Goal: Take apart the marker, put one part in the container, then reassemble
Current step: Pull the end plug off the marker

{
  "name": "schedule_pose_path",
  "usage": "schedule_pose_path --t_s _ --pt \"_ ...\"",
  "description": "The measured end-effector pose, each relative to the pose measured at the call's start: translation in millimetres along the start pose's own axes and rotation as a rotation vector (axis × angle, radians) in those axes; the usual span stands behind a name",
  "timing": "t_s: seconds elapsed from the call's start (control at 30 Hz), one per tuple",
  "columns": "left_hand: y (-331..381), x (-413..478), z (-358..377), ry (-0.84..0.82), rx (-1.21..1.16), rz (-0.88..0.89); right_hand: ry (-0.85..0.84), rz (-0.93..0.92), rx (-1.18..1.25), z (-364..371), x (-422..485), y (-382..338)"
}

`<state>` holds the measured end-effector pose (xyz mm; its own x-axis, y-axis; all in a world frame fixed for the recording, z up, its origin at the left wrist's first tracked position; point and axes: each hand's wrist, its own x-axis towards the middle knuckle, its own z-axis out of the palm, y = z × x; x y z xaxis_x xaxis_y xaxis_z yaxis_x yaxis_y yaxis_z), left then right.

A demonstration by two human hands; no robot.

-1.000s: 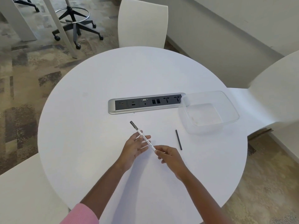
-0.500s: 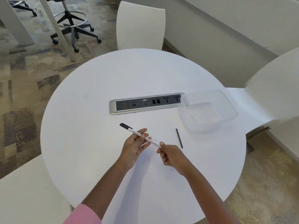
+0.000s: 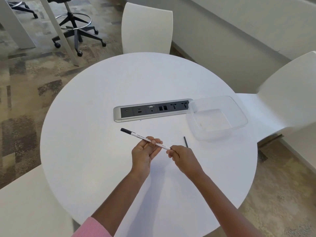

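Surroundings: round white desk [image 3: 95, 117] filling centre of frame; silver power and data strip [image 3: 152, 109] set into its top, just above centre, right end touching or slightly under the container's left rim. White chairs at top centre [image 3: 147, 28], right edge [image 3: 287, 93] and lower left [image 3: 25, 207]. Black swivel stool base [image 3: 75, 29] on patterned carpet, upper left. Nothing lying between hands and container except the loose black part.

Marker [image 3: 145, 139]: slim white barrel with black print along its side, black end pointing to upper left, held clear of the desk at centre of frame, slanting down to the right.

Left hand [image 3: 144, 153]: palm up, fingers [image 3: 154, 142] curled loosely under and around the barrel's middle, supporting it.

Right hand [image 3: 181, 155]: fingertips pinched closed on the barrel's lower right end; that end hidden by the fingers.

Loose part [image 3: 186, 141]: thin black stick, flat on the desk, just right of the right hand, near the container's lower left corner, apart from both.

Container [image 3: 239, 108]: clear plastic tub, rounded rectangle, centre right of frame on the desk. Contents: nothing seen inside.

Pink sleeve [image 3: 92, 228] at bottom edge, on the left arm.
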<state>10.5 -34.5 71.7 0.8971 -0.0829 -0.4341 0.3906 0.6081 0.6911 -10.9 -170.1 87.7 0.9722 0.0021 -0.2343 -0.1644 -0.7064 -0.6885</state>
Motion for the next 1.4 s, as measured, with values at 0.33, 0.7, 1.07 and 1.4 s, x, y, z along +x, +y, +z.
schedule_pose_path --t_s 0.33,0.7,1.07,1.4 --pt "-8 -4 34 0.191 -0.230 -0.050 0.403 -0.407 -0.592 -12 3 10" --pt "18 10 27 -0.192 -0.049 -0.044 -0.423 0.159 0.344 -35 -2 -4" --pt "18 -1 23 -0.136 -0.080 0.061 -0.245 0.114 0.168 -42 0 -5" --pt "7 -11 46 0.166 -0.305 0.126 0.234 -0.313 -0.394 -30 0 -2"
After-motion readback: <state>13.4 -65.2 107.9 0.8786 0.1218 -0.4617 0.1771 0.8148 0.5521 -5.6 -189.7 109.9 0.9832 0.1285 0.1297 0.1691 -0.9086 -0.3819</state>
